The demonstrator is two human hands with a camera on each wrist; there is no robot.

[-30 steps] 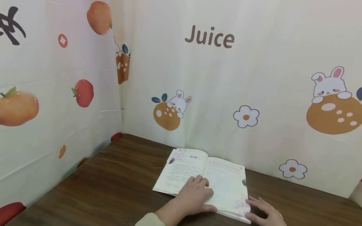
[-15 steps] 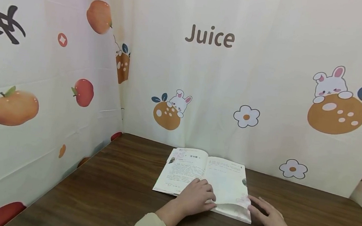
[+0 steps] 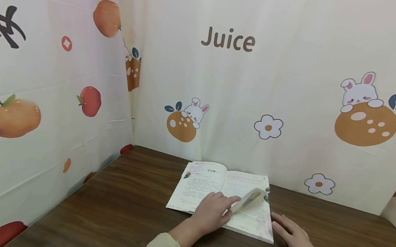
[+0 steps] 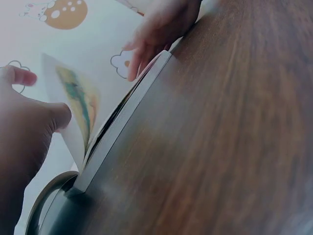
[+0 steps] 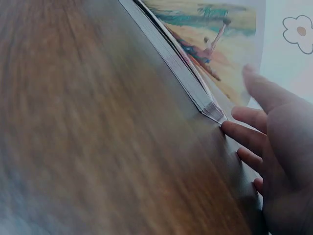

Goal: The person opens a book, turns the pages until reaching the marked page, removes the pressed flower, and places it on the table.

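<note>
An open book [image 3: 201, 183] lies on the table, its left page showing printed text. One leaf [image 3: 254, 196] stands up at a slant over the right-hand side; a colour picture [image 5: 210, 39] shows on it in the right wrist view. My left hand [image 3: 211, 212] is over the book's lower middle, index finger stretched toward the raised leaf. In the left wrist view its thumb [image 4: 59, 116] is against that leaf, apart from the index finger. My right hand [image 3: 294, 236] rests beside the book's right edge, fingers spread, fingertips [image 5: 229, 126] right at the lower corner.
The brown wooden table [image 3: 113, 218] extends around the book. Behind it hangs a pale printed curtain [image 3: 296, 69], close to the book's far edge, and another printed curtain [image 3: 45, 73] runs along the left side.
A leaf on the right side has lifted from its lower edge and now stands at a slant, uncovering another page. My left index finger has stretched out toward it; the right hand has hardly moved.
</note>
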